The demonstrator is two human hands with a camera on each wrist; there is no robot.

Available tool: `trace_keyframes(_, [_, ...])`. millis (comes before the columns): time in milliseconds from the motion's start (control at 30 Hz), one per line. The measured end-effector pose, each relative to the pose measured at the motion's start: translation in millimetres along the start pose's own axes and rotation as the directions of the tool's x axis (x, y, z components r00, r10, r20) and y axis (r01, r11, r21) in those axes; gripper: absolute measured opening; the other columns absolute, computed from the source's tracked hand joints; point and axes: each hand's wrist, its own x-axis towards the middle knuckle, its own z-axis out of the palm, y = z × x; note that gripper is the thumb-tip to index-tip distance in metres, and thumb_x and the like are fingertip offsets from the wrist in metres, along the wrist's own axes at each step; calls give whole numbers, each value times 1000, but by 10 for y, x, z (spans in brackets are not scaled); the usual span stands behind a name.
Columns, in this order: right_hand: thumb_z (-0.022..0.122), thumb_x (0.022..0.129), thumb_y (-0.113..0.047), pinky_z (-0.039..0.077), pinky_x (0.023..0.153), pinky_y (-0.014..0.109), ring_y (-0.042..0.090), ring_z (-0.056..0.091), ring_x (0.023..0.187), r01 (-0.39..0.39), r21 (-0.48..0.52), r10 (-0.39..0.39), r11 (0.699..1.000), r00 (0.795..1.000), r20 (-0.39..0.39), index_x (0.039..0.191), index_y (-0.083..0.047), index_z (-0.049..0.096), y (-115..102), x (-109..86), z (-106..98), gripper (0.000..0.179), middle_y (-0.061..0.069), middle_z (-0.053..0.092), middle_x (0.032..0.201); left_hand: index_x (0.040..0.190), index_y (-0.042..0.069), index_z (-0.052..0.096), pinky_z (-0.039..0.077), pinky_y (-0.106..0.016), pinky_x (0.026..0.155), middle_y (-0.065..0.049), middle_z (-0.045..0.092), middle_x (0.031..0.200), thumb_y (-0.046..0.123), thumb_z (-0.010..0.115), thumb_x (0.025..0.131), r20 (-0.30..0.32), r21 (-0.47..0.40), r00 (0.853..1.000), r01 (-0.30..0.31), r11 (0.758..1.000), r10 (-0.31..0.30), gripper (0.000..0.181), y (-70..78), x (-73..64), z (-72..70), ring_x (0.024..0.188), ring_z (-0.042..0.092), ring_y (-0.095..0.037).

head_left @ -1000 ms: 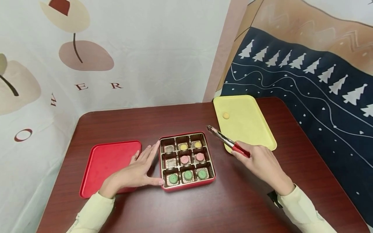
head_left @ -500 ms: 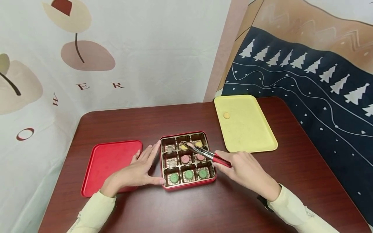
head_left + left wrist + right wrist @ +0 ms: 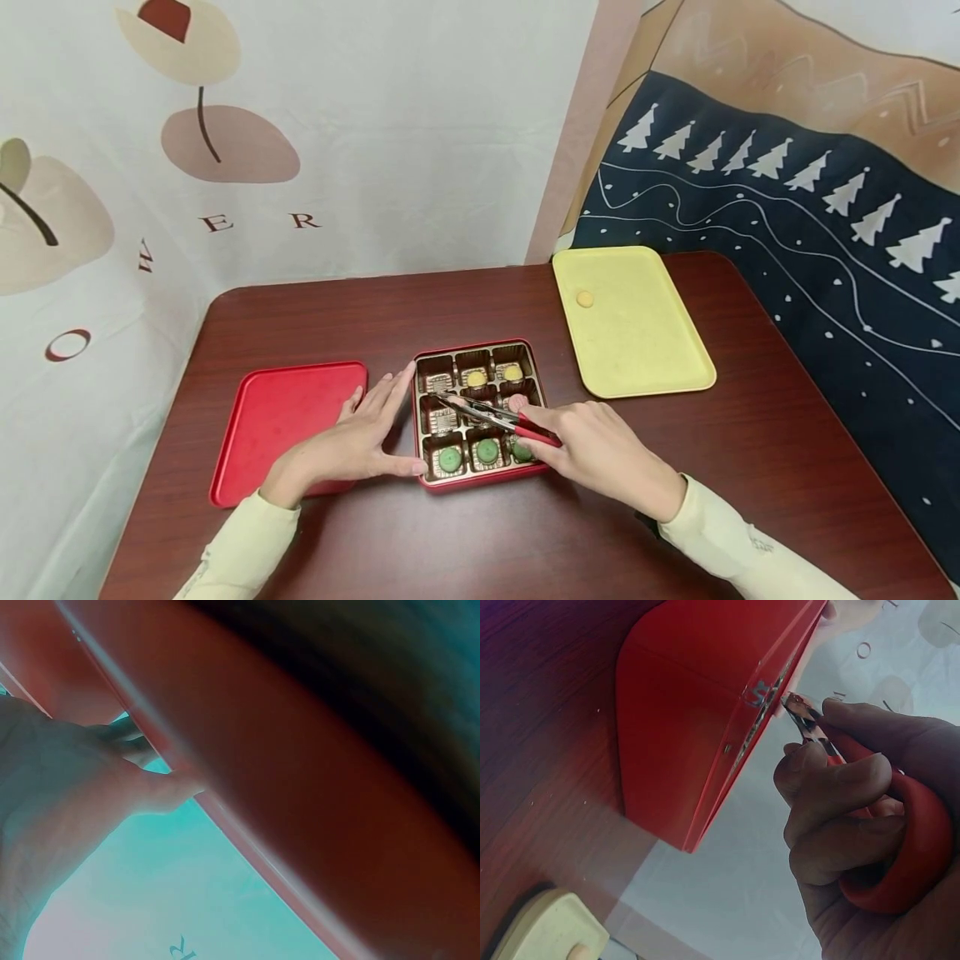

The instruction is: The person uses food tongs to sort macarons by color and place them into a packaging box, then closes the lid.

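Note:
A red box (image 3: pixel 480 483) with a gold divided insert sits mid-table. In the head view, yellow candies (image 3: pixel 476 379) lie in its far row, a pink candy (image 3: pixel 518 402) in the middle row and green candies (image 3: pixel 450 459) in the near row. My left hand (image 3: pixel 348 442) rests with spread fingers along the box's left side, its thumb at the near corner. My right hand (image 3: pixel 600 450) grips red-handled metal tongs (image 3: pixel 491 418), also seen in the right wrist view as tongs (image 3: pixel 930 840). Their tips, with something pinkish between them, hover over the middle-left compartment and hide the centre one.
A red tray (image 3: pixel 285 425) lies left of the box, partly under my left forearm. At the back right, a yellow tray (image 3: pixel 645 342) holds one yellow candy (image 3: pixel 585 298). A printed curtain (image 3: pixel 412 167) hangs behind the table's far edge.
My right hand has carried the tongs leftward from beside the yellow tray, across the box, to its middle-left compartment. My left hand has stayed at the box's side.

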Motion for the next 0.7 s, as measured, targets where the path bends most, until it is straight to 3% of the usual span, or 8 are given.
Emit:
trace_keyframes(67, [89, 94, -32, 36, 44, 25, 3, 42, 49, 4, -6, -4, 1000, 1000, 10, 128, -11, 82, -12, 2, 26, 40, -16, 45, 53, 176, 25, -12, 0, -75, 124, -19, 14, 180, 78, 78, 85, -2, -1, 1000, -1, 1000, 1, 139, 1, 1, 2, 164, 10, -47])
trace_keyframes(200, [87, 96, -32, 42, 45, 28, 7, 52, 50, 10, -12, -10, 1000, 1000, 29, 124, -11, 83, -26, 0, 79, 35, -8, 64, 62, 176, 25, -12, 0, -76, 124, -21, 14, 179, 78, 78, 84, -6, 1, 1000, -4, 1000, 4, 139, 3, 7, 5, 164, 10, -47])
trace_keyframes(300, [86, 97, -31, 43, 45, 28, 7, 54, 50, 16, -15, -16, 1000, 1000, 17, 123, -11, 83, -27, 7, 107, 33, -5, 69, 66, 176, 24, -11, 0, -76, 124, -20, 14, 180, 78, 78, 84, -8, 2, 1000, -7, 1000, 7, 139, 1, 10, 6, 164, 11, -47])
trace_keyframes(567, [89, 94, -34, 36, 43, 25, 2, 38, 48, 16, -23, -16, 1000, 1000, 8, 121, -10, 84, -37, 25, 143, 36, -9, 58, 58, 176, 23, -11, 0, -76, 124, -19, 14, 180, 78, 78, 84, -6, -2, 1000, -2, 1000, 2, 139, -1, 8, 5, 164, 11, -48])
trace_keyframes(700, [91, 91, -36, 32, 42, 23, 3, 34, 48, 18, -37, -18, 999, 1000, 5, 118, -11, 82, -41, 24, 148, 37, -15, 41, 54, 176, 24, -11, 0, -75, 124, -19, 14, 180, 78, 78, 85, -5, -4, 1000, 0, 1000, 0, 139, 1, 4, 5, 164, 10, -47])
